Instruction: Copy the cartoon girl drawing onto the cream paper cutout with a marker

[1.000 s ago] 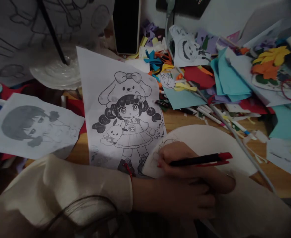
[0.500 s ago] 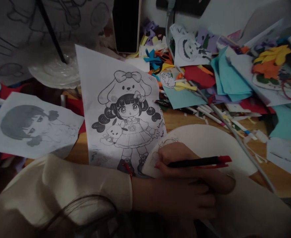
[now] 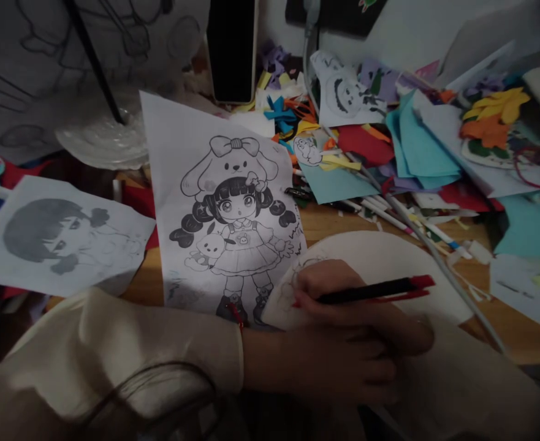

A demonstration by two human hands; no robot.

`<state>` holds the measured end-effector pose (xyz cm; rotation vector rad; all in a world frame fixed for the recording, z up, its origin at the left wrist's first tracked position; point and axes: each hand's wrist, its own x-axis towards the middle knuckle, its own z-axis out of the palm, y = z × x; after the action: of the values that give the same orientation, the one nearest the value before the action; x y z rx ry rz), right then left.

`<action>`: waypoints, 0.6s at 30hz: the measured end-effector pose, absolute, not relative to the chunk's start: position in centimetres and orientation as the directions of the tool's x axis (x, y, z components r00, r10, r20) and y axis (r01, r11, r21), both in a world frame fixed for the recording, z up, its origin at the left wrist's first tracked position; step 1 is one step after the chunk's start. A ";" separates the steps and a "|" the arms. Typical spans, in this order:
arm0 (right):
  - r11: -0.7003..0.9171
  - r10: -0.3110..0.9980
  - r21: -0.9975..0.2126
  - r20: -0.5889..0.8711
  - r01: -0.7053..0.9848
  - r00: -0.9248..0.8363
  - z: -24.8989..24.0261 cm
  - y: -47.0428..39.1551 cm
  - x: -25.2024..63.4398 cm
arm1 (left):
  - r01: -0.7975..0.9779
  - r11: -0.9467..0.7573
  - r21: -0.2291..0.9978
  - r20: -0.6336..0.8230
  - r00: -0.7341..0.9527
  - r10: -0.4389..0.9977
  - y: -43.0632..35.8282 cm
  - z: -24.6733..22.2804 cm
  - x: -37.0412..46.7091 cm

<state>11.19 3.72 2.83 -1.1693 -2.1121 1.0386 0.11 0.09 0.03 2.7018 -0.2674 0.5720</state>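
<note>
A black pen with a red end (image 3: 371, 291) is held in my right hand (image 3: 338, 288), over the left part of a rounded white sheet (image 3: 389, 254) with faint line drawing on it. My left hand (image 3: 343, 364) crosses in from the left and lies below my right hand, its fingers stretched out and spread against the right wrist and sleeve. A red bracelet (image 3: 237, 313) shows at the left wrist. Beside the rounded sheet lies a paper with a printed girl in a dog-eared hat (image 3: 242, 245), its lower right part overlapped by that sheet.
Another girl drawing (image 3: 67, 233) lies at the left. A clear round base (image 3: 104, 144) and a dark phone (image 3: 231, 52) stand behind. Colored scraps, blue paper (image 3: 423, 147) and white sticks cover the back right, crossed by a grey cable (image 3: 439, 260). A brown tabletop (image 3: 329, 223) shows between.
The pen and my right hand have shifted slightly right, the pen's red end a little higher. The whole view has also moved slightly.
</note>
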 end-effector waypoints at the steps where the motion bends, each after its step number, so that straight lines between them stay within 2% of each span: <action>1: 0.340 0.876 -0.828 0.108 0.446 -0.469 3.1 4.0 11.6 | -0.253 -0.916 0.312 0.425 0.899 -0.104 0.0 0.0 0.0; 4: 0.333 0.941 -0.857 0.279 0.392 -0.190 3.8 5.1 14.0 | -0.245 -0.924 0.293 0.433 0.896 -0.100 -0.1 0.2 -0.2; 5: 0.324 0.945 -0.854 0.317 0.406 -0.087 3.9 5.6 15.1 | -0.235 -0.932 0.277 0.430 0.897 -0.098 -0.1 0.3 -0.3; 7: 0.296 0.941 -0.817 0.339 0.495 -0.003 4.2 6.4 17.6 | -0.221 -0.945 0.239 0.420 0.902 -0.105 -0.2 0.5 -0.3; 11: 0.191 0.981 -0.730 0.168 0.656 -0.099 4.3 7.8 21.8 | -0.191 -0.966 0.176 0.409 0.907 -0.105 -0.6 0.8 -0.2; 14: 0.172 0.980 -0.567 0.018 0.806 -0.197 4.4 8.3 23.3 | -0.156 -0.977 0.142 0.402 0.911 -0.087 -1.0 1.0 0.1; 16: 0.176 0.968 -0.486 -0.071 0.856 -0.240 4.6 8.3 23.5 | -0.144 -0.982 0.123 0.403 0.911 -0.083 -1.3 1.1 0.3; 18: 0.186 0.957 -0.470 -0.114 0.863 -0.268 5.0 8.1 23.5 | -0.124 -0.986 0.109 0.416 0.907 -0.068 -1.6 1.1 0.7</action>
<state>23.52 8.15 4.97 -1.7590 -2.2516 0.6718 0.70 -1.58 1.14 2.9371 -0.1479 0.6329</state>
